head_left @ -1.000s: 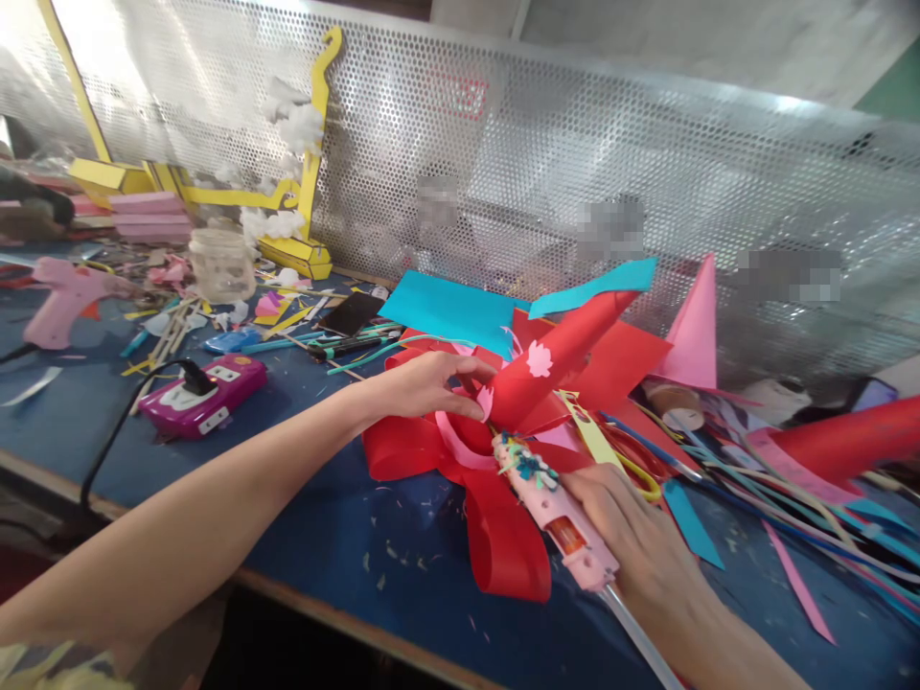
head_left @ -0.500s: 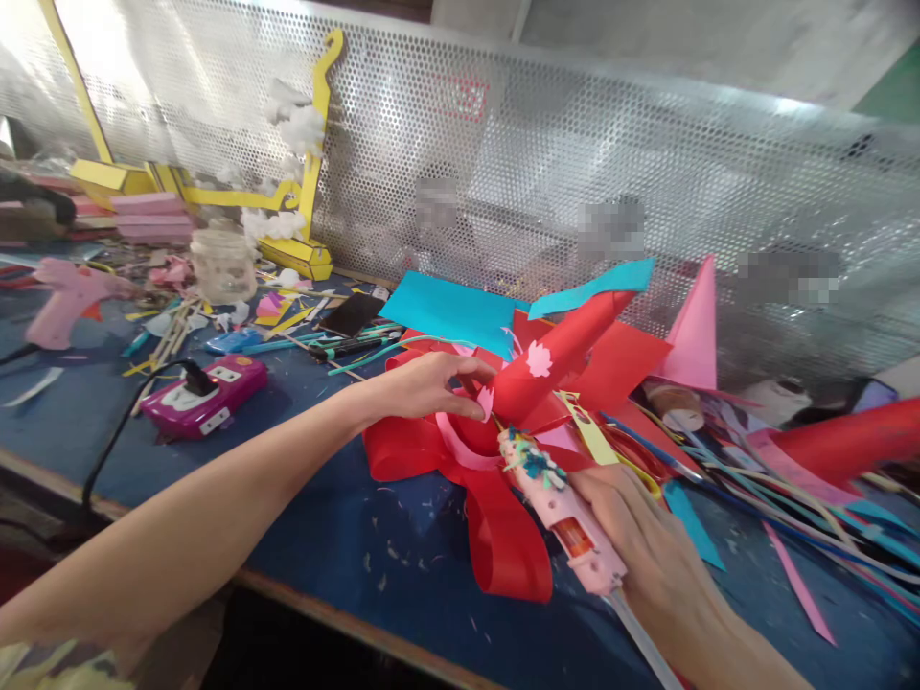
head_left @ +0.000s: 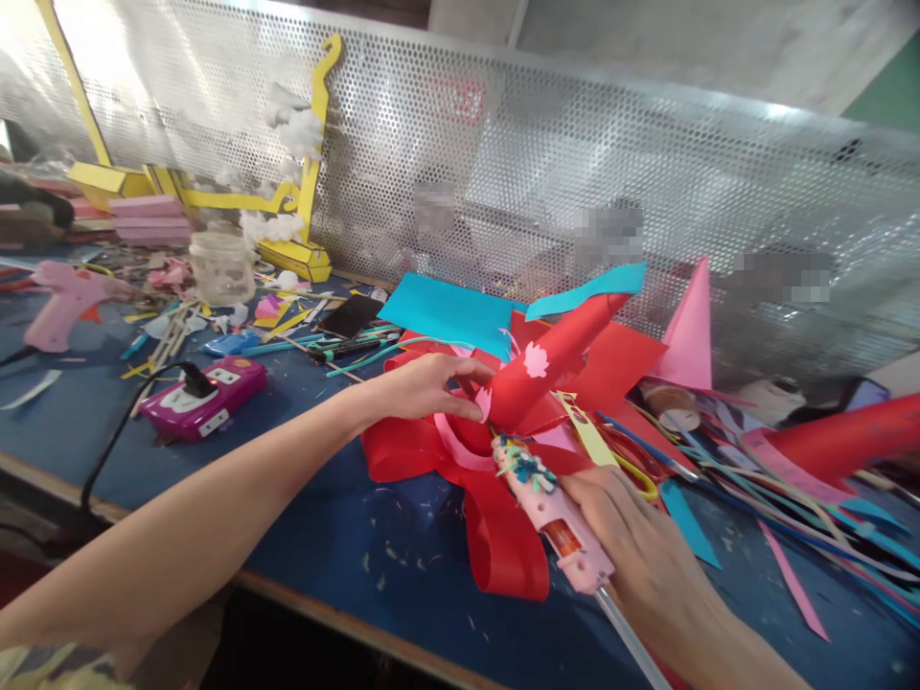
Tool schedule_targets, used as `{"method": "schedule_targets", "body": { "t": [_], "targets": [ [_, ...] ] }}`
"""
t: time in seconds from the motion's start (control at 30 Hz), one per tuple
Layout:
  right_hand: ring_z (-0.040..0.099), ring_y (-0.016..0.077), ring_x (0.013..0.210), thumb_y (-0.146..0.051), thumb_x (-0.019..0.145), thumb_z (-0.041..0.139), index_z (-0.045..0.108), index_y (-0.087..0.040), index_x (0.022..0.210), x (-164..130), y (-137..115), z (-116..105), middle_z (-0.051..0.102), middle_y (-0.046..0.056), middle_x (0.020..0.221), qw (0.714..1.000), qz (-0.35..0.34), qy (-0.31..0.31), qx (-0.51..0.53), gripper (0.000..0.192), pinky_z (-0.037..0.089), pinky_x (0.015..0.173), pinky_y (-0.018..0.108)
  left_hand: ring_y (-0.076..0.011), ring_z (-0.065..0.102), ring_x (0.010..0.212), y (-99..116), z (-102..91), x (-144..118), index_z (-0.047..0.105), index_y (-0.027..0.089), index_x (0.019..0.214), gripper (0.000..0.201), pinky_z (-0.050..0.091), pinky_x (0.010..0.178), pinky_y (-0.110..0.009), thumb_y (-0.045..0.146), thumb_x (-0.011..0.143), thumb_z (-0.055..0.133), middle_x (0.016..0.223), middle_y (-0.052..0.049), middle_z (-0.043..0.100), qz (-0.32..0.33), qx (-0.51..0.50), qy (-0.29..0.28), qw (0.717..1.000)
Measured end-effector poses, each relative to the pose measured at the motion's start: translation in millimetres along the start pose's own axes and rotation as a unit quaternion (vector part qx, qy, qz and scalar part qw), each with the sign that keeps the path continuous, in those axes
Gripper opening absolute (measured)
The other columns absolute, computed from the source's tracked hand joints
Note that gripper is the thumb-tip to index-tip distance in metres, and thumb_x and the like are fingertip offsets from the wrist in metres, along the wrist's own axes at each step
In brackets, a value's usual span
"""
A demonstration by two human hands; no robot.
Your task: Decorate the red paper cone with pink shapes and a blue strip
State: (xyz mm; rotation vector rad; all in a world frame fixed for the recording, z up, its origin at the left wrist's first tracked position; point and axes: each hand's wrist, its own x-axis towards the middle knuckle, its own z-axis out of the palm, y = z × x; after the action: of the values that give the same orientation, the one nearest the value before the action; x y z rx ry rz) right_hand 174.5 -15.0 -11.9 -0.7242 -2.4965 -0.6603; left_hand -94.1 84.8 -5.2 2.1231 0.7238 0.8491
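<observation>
My left hand (head_left: pixel 424 383) pinches the lower end of a rolled red paper cone (head_left: pixel 557 359) that carries a small pink flower cutout. The cone lies tilted over a red paper bow (head_left: pixel 495 532) with a pink strip looped in it. My right hand (head_left: pixel 632 546) grips a pink hot glue gun (head_left: pixel 550 508), its nozzle pointing up-left at the base of the cone, close to my left fingertips. A clear glue stick pokes out of the gun's back end.
A perforated metal screen (head_left: pixel 503 163) walls off the back of the blue table (head_left: pixel 316 537). A purple power strip (head_left: pixel 205 393) with a black cable, a second pink glue gun (head_left: pixel 61 297), a glass jar (head_left: pixel 221 266), blue paper (head_left: pixel 449 311), a pink cone (head_left: pixel 690 331) and loose paper strips lie around.
The glue gun drew back slightly to the right, then returned toward the cone's base. My left hand has kept its hold on the cone.
</observation>
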Motion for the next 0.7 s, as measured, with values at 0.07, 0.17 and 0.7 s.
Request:
{"method": "schedule_targets", "body": {
  "t": [0.07,0.17,0.7],
  "targets": [
    [0.057,0.0233,0.074,-0.028,0.103,0.034,0.054,-0.011,0.106,-2.6,0.7,1.5,0.06,0.011,0.083,1.0,-0.002,0.005,0.001,0.026,0.05,0.063,0.035,-0.0156,0.066,0.088,0.2,0.1,-0.5,0.066,0.019,0.118,0.04,0.05,0.077,-0.027,0.024,0.079,0.073,0.115,-0.006,0.07,0.002,0.01,0.003,1.0],
    [0.057,0.025,0.082,-0.021,0.102,0.034,0.053,-0.009,0.113,-10.0,2.3,0.6,0.06,0.013,0.089,1.0,-0.014,0.018,0.005,0.025,0.05,0.069,0.037,-0.016,0.065,0.087,1.3,0.3,-1.2,0.066,0.018,0.116,0.039,0.05,0.078,-0.027,0.026,0.079,0.073,0.112,-0.006,0.07,0.006,0.028,0.011,1.0],
    [0.059,0.0256,0.096,-0.02,0.098,0.044,0.048,-0.009,0.129,-56.6,5.3,-18.1,0.059,0.016,0.106,0.996,0.05,0.005,0.079,0.033,0.048,0.083,0.038,-0.0176,0.066,0.085,7.5,2.3,-0.9,0.065,0.014,0.112,0.043,0.05,0.074,-0.027,0.035,0.076,0.074,0.108,-0.007,0.072,-0.022,0.109,0.032,0.993]
  ]
}}
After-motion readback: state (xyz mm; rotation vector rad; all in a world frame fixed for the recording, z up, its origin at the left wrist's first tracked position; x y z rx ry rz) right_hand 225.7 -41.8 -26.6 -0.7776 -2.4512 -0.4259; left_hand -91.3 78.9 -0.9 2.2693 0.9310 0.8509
